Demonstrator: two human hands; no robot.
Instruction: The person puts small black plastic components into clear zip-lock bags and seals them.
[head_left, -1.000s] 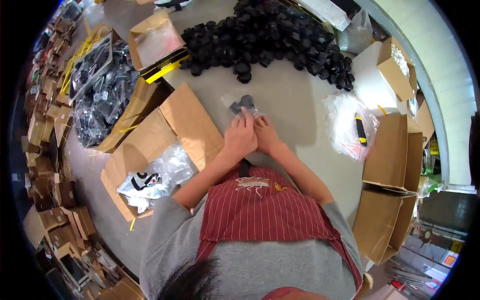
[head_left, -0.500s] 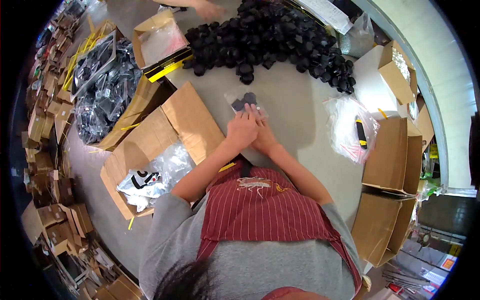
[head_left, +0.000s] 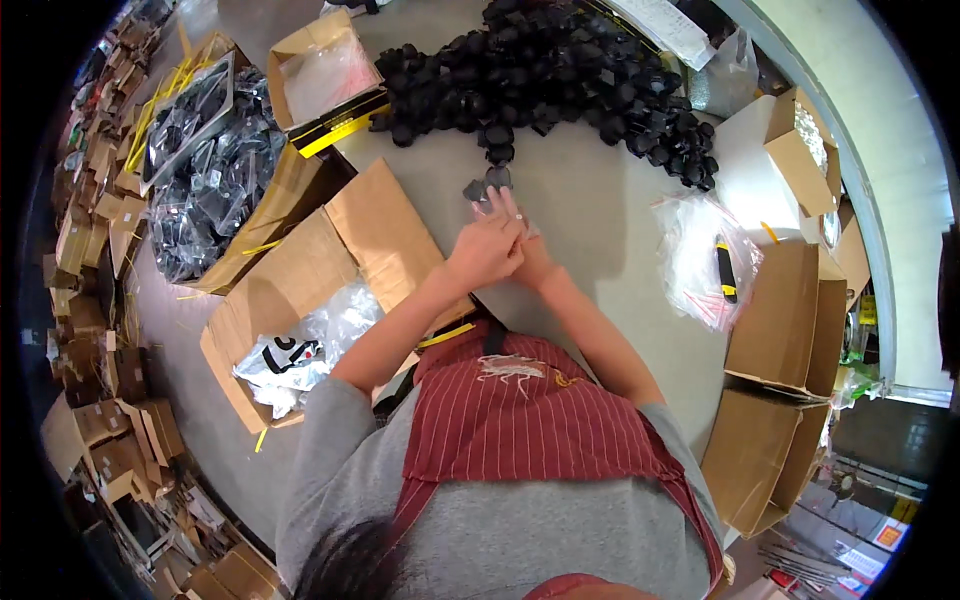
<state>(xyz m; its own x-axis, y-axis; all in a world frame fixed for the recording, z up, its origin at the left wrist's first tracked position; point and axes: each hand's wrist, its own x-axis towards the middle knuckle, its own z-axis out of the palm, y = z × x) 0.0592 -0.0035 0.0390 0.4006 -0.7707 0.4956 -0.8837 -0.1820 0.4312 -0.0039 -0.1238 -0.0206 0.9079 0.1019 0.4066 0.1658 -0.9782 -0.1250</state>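
Observation:
My left hand (head_left: 486,248) and my right hand (head_left: 535,262) are close together over the grey work surface, partly overlapping. Between their fingers is a small clear zip bag (head_left: 482,208) with black plastic parts (head_left: 489,185) at its far end. The left fingers reach forward along the bag, and the right hand is partly hidden behind the left. Just beyond the bag lies the near tip of a large heap of black plastic parts (head_left: 540,75).
An open carton (head_left: 385,215) with crumpled plastic stands to the left. Behind it are a box of bagged black parts (head_left: 215,170) and a small carton of clear bags (head_left: 325,80). Right lie loose clear bags (head_left: 690,260) under a black-and-yellow cutter (head_left: 725,270), near open cartons (head_left: 775,320).
The bag has tilted, and its far end with the black parts has shifted slightly away from me. The other person's hand at the far edge is out of view.

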